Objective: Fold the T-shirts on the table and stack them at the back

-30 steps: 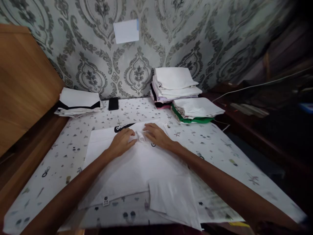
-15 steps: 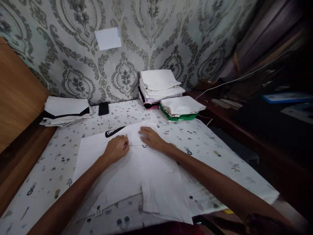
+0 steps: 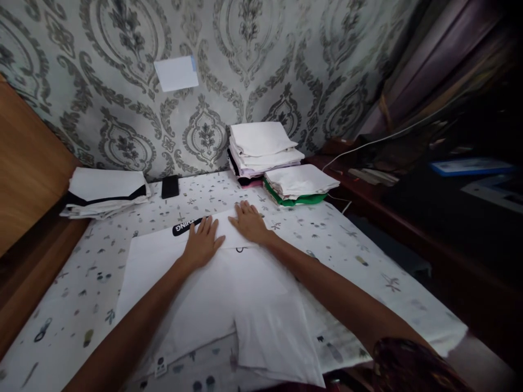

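Observation:
A white garment, seemingly a T-shirt (image 3: 212, 294), is spread on the patterned cloth, its far part folded over into a band. A black printed patch with white letters shows at the far edge, partly covered. My left hand (image 3: 203, 239) lies flat on the band beside this patch, fingers spread. To its right, my right hand (image 3: 248, 222) rests palm down on the same band near the far edge, fingers stretched out. Neither hand grips the fabric. Near the front edge a small white label (image 3: 160, 367) sticks out from the garment.
Folded white clothes (image 3: 108, 188) lie at the back left, near a black phone (image 3: 170, 187). Two more stacks stand at the back: a taller one (image 3: 263, 139) and a lower one with green cloth (image 3: 300, 182). A wooden panel (image 3: 32, 169) borders the left side.
My left hand has opened from a curled grip on the fabric to lying flat. My right hand has flattened out near the far edge. The view has shifted slightly.

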Action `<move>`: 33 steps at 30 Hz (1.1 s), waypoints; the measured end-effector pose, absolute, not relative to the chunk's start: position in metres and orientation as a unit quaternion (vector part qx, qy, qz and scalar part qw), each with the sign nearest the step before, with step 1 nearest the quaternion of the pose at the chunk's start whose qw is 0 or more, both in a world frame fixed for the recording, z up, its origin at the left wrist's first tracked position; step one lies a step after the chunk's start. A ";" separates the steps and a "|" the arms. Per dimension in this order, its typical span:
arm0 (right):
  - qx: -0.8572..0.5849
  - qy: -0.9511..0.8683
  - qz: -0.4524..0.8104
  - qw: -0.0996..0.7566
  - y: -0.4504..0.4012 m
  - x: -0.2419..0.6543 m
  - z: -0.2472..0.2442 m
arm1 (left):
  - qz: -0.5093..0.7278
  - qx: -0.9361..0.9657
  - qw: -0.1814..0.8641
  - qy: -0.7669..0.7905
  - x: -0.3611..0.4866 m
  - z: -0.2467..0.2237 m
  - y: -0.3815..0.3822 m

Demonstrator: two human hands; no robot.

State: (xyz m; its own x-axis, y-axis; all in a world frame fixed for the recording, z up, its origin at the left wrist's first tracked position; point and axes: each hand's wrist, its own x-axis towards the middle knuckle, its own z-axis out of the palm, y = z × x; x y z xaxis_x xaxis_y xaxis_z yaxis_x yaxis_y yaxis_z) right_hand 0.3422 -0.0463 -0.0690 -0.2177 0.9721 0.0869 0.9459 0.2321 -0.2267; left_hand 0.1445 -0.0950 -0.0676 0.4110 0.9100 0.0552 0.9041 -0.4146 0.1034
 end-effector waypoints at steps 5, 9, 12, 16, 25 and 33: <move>-0.614 -0.779 0.055 0.116 -0.041 0.345 -0.080 | 0.041 0.812 0.042 0.580 0.127 -0.062 -0.103; -0.612 -0.780 0.052 0.119 -0.043 0.344 -0.078 | 0.022 0.766 0.043 0.641 0.086 -0.057 -0.118; -0.611 -0.782 0.051 0.110 -0.046 0.342 -0.072 | 0.011 0.713 0.039 0.700 0.040 -0.053 -0.135; -0.602 -0.787 0.071 0.118 -0.052 0.341 -0.059 | 0.013 0.666 0.032 0.745 -0.011 -0.047 -0.156; -0.496 -0.825 0.142 0.229 -0.178 0.412 -0.028 | 0.056 0.813 -0.013 0.579 -0.037 -0.047 -0.230; -0.417 -0.889 0.165 0.086 -0.299 0.465 -0.009 | 0.091 0.869 0.028 0.486 -0.030 -0.035 -0.307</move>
State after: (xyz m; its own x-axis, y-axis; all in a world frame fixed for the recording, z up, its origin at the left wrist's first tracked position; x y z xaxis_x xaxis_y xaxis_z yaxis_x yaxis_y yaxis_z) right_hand 0.4652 -0.2987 -0.0093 -0.6370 0.7707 0.0158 0.7135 0.5973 -0.3662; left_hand -0.0297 -0.3071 -0.0355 0.5114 0.8493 0.1311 0.8391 -0.5264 0.1372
